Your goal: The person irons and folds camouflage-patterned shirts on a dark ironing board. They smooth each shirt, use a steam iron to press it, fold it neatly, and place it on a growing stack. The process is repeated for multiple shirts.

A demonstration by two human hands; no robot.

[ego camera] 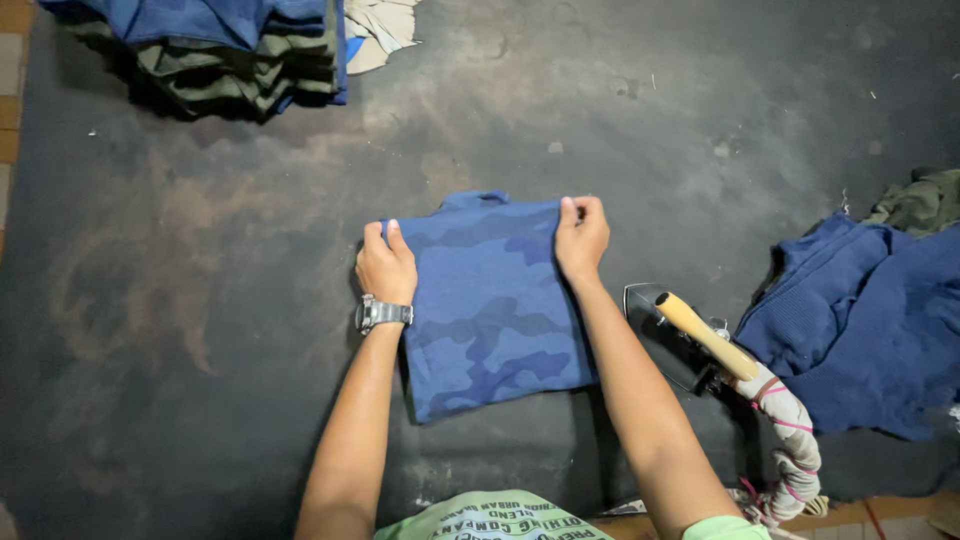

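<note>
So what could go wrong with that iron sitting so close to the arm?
The iron sits right beside the right hand's forearm, so if it is hot, a bump could burn. Its wrapped cord trails by the table edge and might snag. The folded blue camouflage garment, held at its top corners with the left hand, could also slip out of its fold.

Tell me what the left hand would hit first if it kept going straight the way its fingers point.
The left hand points up the dark work surface. Beyond the folded blue camouflage garment that it grips, the way looks free; the stack of folded clothes seems to lie left of that line.
</note>
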